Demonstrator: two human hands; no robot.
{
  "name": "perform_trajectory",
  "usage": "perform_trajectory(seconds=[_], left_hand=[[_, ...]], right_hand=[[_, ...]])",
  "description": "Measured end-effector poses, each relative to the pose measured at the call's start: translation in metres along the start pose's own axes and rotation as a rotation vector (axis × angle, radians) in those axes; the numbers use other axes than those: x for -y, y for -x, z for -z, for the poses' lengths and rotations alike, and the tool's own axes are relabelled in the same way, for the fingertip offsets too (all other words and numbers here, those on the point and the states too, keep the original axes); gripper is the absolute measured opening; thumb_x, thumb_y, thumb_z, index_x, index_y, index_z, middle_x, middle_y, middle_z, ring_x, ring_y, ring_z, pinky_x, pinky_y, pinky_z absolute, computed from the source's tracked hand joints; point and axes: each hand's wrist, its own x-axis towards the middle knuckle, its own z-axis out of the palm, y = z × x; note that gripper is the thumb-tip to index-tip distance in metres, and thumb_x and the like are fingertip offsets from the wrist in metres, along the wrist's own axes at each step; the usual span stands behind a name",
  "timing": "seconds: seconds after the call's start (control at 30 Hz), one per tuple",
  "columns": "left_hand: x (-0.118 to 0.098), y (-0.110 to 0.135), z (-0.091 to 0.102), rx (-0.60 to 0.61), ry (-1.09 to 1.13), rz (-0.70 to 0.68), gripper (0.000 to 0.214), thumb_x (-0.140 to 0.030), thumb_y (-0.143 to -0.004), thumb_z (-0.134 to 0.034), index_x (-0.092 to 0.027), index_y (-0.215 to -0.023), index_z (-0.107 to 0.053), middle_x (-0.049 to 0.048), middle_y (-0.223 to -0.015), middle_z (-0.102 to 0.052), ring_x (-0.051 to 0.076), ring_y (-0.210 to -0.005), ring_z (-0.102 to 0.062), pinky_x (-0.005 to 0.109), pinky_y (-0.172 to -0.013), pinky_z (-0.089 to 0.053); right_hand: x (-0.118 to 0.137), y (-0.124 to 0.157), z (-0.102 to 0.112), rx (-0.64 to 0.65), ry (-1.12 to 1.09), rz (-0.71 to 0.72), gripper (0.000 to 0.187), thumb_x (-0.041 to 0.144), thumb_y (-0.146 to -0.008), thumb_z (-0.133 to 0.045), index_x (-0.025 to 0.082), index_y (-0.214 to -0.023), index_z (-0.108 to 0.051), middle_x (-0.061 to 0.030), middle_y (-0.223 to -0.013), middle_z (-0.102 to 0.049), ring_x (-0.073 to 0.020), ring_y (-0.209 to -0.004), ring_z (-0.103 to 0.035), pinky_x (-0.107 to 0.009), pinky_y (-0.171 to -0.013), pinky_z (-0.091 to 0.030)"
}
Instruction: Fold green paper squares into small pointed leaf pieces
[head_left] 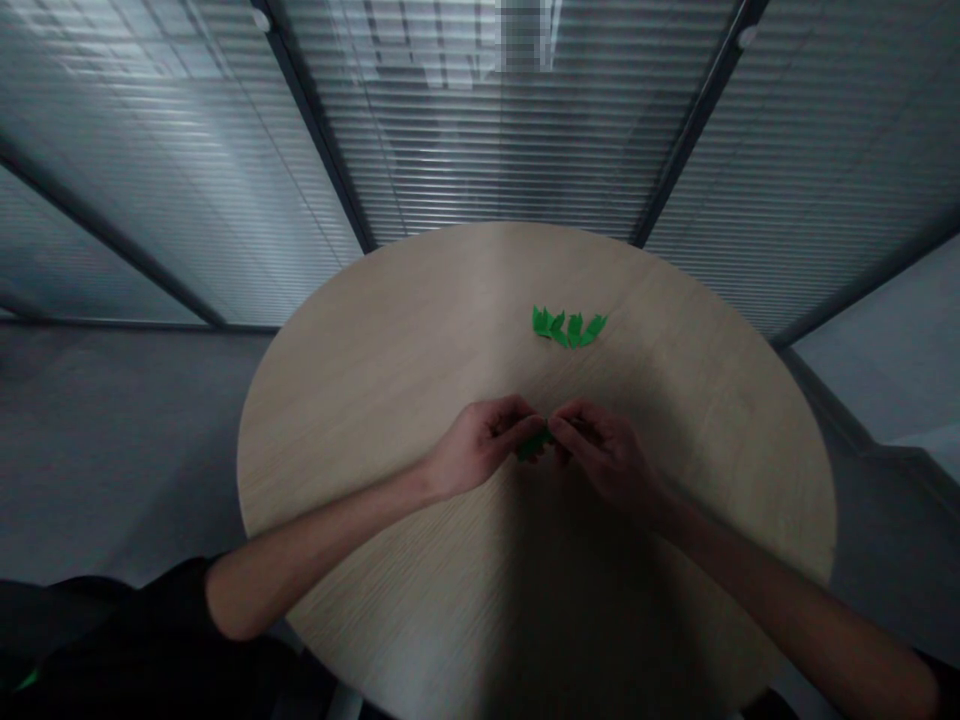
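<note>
Over the middle of the table, my left hand (491, 440) and my right hand (604, 450) meet with fingertips almost touching. Between them is a small green piece (534, 444) that looks like folded paper. My left thumb and fingers pinch it, and the right thumb and fingers close at its right end. Fingers cover much of it, so its exact shape is hidden. Farther back on the table lies a row of several small green folded pieces (574, 330) with pointed ends, close to one another.
The round wooden table (360, 340) has a pale grain, with a dark shadow across its near right part. Behind it stand glass panels with horizontal blinds (510, 170) and dark frames. Grey floor (127, 430) shows at the left.
</note>
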Motion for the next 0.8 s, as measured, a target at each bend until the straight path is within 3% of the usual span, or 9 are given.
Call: perform_trajectory(seconds=[0.17,0.37,0.53,0.8], left_hand=[[-0.0032,0.0014,0.0005,0.018,-0.043,-0.018,0.036,-0.042,-0.105,-0.054,-0.013,-0.089,-0.067,0.0054,-0.076,-0.072,0.014,-0.071,-0.067,0.026,-0.067,-0.053],[-0.0011,0.0014,0.0013,0.004,-0.027,0.029,0.041,-0.05,-0.106,-0.048,-0.015,-0.089,-0.06,0.0053,-0.076,-0.07,0.017,-0.069,-0.069,0.028,-0.065,-0.054],[0.0003,0.0017,-0.0008,-0.047,-0.174,0.011,0.037,-0.047,-0.104,-0.051,-0.015,-0.087,-0.059,0.0015,-0.07,-0.065,0.013,-0.062,-0.059,0.024,-0.057,-0.043],[-0.006,0.0035,-0.0004,0.072,-0.235,-0.022,0.037,-0.044,-0.105,-0.048,-0.015,-0.084,-0.059,-0.0023,-0.069,-0.054,0.011,-0.062,-0.048,0.023,-0.056,-0.036]], right_hand=[[0.0001,0.0004,0.002,0.054,0.07,0.006,0.034,0.046,-0.1,-0.058,0.02,-0.08,-0.065,-0.0007,-0.067,-0.063,-0.0133,-0.058,-0.057,-0.025,-0.054,-0.044],[-0.0002,0.0007,0.0047,0.107,0.018,-0.018,0.032,0.041,-0.104,-0.05,0.019,-0.087,-0.065,-0.0018,-0.073,-0.065,-0.0147,-0.063,-0.061,-0.028,-0.061,-0.047],[-0.0016,0.001,0.0037,0.093,0.117,0.013,0.035,0.042,-0.105,-0.05,0.019,-0.082,-0.064,-0.0005,-0.07,-0.062,-0.0137,-0.062,-0.057,-0.027,-0.06,-0.044],[0.0036,0.0022,0.0062,0.163,0.186,0.071,0.035,0.039,-0.104,-0.051,0.018,-0.078,-0.064,0.0017,-0.067,-0.06,-0.0115,-0.06,-0.054,-0.025,-0.06,-0.04]])
